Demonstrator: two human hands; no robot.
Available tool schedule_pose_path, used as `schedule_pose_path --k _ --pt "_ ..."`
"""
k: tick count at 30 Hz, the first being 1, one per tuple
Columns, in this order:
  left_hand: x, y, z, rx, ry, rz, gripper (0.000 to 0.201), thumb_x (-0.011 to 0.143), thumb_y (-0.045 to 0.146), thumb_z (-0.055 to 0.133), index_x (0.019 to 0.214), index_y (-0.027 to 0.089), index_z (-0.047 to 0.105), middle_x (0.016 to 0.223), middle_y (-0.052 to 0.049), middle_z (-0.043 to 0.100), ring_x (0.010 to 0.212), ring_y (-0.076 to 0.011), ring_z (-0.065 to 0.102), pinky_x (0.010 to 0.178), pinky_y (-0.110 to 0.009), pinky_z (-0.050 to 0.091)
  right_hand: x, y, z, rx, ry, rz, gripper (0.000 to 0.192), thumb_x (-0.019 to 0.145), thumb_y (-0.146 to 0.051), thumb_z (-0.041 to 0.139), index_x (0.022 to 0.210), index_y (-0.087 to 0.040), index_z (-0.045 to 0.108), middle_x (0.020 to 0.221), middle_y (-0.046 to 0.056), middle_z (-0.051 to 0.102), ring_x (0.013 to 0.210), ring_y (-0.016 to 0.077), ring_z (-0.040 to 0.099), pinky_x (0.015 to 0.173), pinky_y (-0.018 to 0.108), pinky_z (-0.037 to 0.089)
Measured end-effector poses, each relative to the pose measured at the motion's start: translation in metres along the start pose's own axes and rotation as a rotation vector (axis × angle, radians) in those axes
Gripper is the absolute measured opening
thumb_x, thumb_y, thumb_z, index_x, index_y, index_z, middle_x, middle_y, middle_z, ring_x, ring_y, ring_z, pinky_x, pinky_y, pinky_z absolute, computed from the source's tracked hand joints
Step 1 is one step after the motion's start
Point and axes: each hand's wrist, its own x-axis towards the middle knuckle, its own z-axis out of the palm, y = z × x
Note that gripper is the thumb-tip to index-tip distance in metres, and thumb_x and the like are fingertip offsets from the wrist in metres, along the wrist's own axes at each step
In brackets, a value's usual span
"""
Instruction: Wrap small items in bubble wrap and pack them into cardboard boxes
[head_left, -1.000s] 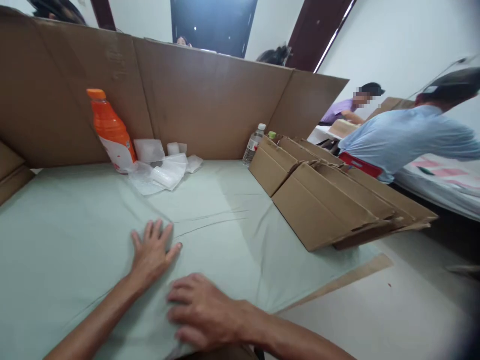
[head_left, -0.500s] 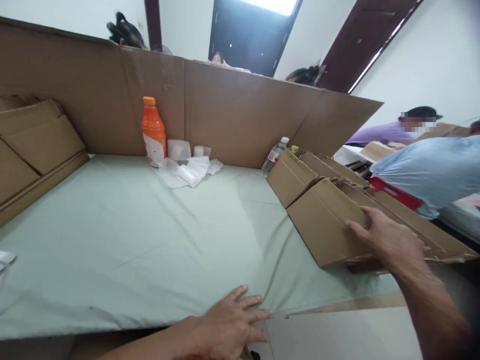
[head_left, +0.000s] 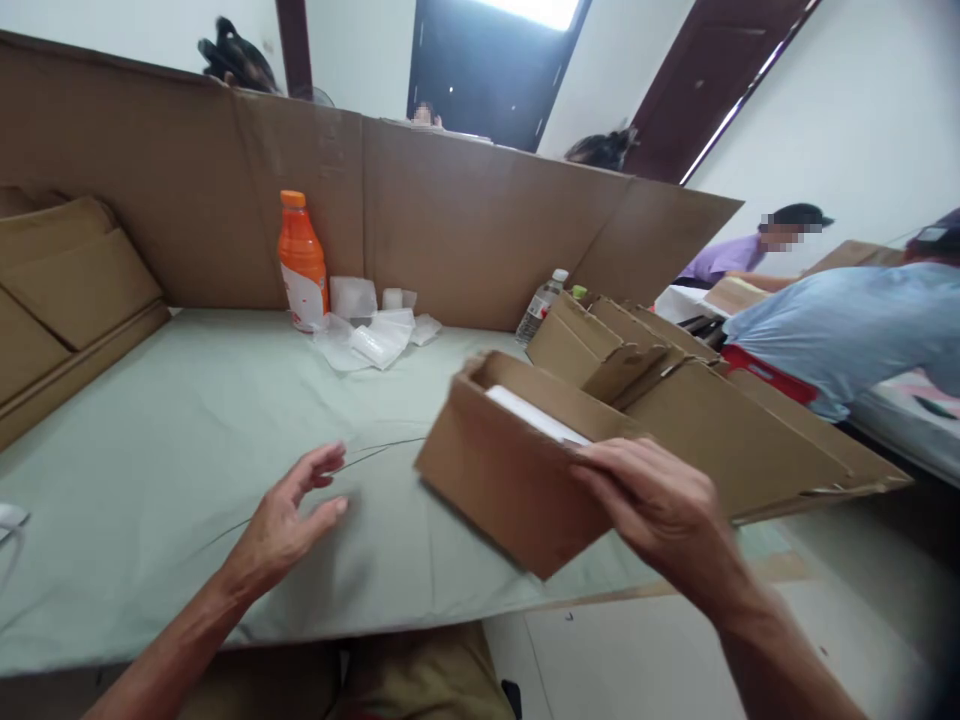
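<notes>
My right hand [head_left: 654,506] grips a flat-folded cardboard box [head_left: 510,470] by its right end and holds it tilted above the pale green cloth-covered table [head_left: 172,430]. A white sheet shows inside the box's upper edge. My left hand [head_left: 289,515] hovers open just left of the box, fingers spread, holding nothing. Behind the held box a stack of more folded cardboard boxes [head_left: 697,420] leans along the table's right side.
A tall cardboard screen [head_left: 450,220] walls the table's far side. An orange drink bottle [head_left: 301,262], crumpled clear plastic bags [head_left: 371,335] and a small water bottle [head_left: 541,305] stand against it. Folded cardboard [head_left: 52,290] lies at the left. People in a light blue shirt [head_left: 847,320] and purple work at right.
My right hand has pulled one folded box off the stack and carried it left over the table. My left hand rose from the table's front edge and opened beside the box.
</notes>
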Motion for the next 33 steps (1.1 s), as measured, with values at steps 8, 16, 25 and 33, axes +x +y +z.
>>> schedule_pose_path --k 8,16,25,33 --pt "-0.025 -0.016 -0.017 0.07 0.033 -0.07 0.069 0.076 0.045 0.07 0.139 0.024 0.05 0.141 -0.012 0.058 0.134 -0.0351 0.052 0.111 -0.049 0.045 0.012 -0.042 0.037 0.386 0.269 0.059 0.032 0.092 -0.034 0.063 0.124 -0.029 0.066 0.13 0.01 0.064 0.119 0.0315 0.06 0.099 0.053 0.046" --pt "-0.019 -0.013 -0.01 0.166 -0.021 -0.061 0.057 0.075 0.038 0.066 0.129 0.02 0.058 0.131 -0.013 0.064 0.122 -0.0351 0.059 0.104 -0.05 0.049 -0.102 -0.032 0.103 0.717 -0.269 0.71 0.053 0.091 -0.043 0.061 0.139 -0.022 0.057 0.139 0.016 0.06 0.128 0.037 0.056 0.101 0.049 0.051" --pt "0.041 -0.015 0.002 0.106 0.051 -0.014 0.052 0.074 0.037 0.065 0.121 0.017 0.057 0.108 -0.01 0.069 0.101 -0.0276 0.066 0.088 -0.041 0.055 -0.033 -0.015 0.15 0.75 -0.309 0.73 0.056 0.082 -0.051 0.062 0.125 -0.016 0.061 0.125 0.016 0.066 0.115 0.0361 0.06 0.099 0.048 0.049" --pt "0.08 -0.037 0.007 0.123 0.258 -0.018 0.049 0.071 0.033 0.063 0.117 0.017 0.054 0.102 -0.007 0.066 0.098 -0.026 0.065 0.086 -0.039 0.054 0.013 0.017 0.209 0.87 -0.279 0.646 0.061 0.078 -0.045 0.061 0.13 -0.014 0.056 0.124 0.014 0.066 0.107 0.0305 0.062 0.092 0.041 0.052"
